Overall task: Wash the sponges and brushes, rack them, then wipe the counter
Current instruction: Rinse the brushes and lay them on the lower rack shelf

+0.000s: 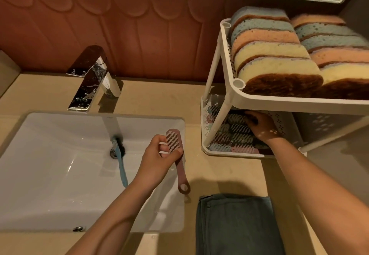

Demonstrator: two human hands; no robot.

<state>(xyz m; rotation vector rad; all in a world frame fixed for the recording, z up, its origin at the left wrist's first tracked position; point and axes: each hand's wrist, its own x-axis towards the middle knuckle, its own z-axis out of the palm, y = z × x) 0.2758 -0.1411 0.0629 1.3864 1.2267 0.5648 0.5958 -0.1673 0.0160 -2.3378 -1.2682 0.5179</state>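
In my left grip the pink brush stands nearly upright, bristles facing me, over the right edge of the sink. A blue-handled brush lies inside it. Sponges stand in rows on the top shelf of the rack; more brushes crowd its lower shelf.

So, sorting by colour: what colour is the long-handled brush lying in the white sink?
The long-handled brush is light blue, dark-bristled; head view.

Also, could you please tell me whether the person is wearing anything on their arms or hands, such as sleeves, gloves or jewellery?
Both forearms are bare as far as the frame shows; no sleeves appear. The left hand and the right hand wear no gloves, and no watch, bracelet or ring is visible. Small light spots dapple the back of the right hand.
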